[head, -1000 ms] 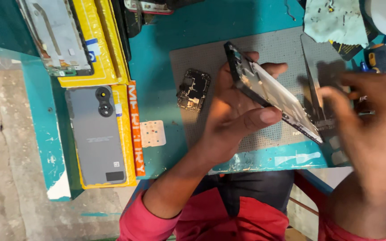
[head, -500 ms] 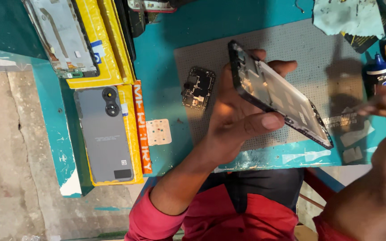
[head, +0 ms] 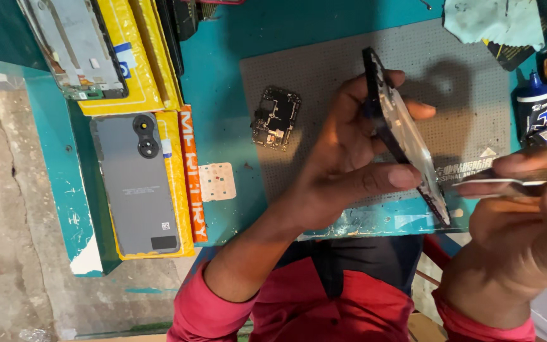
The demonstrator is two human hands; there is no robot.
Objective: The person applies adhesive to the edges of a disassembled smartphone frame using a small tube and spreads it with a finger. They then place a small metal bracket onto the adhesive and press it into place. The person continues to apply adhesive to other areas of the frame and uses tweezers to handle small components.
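Note:
My left hand (head: 343, 158) grips a bare phone frame (head: 406, 139) on edge above the grey work mat (head: 324, 82), thumb pressed on its lower side. My right hand (head: 527, 228) pinches a thin metal tool (head: 476, 183), likely tweezers, whose tip points at the frame's lower end. A dark circuit board (head: 276, 118) lies on the mat just left of my left hand.
A grey phone back cover (head: 135, 183) rests on a yellow box (head: 178, 171) at the left. Another stripped frame (head: 74, 44) lies on a yellow box above it. A small square pad (head: 216, 182), a teal cloth (head: 495, 22) and a small bottle (head: 536, 104) sit around the mat.
My left hand has turned the phone frame more edge-on. My right hand has come in from the right edge, bringing the thin tool towards the frame's lower end.

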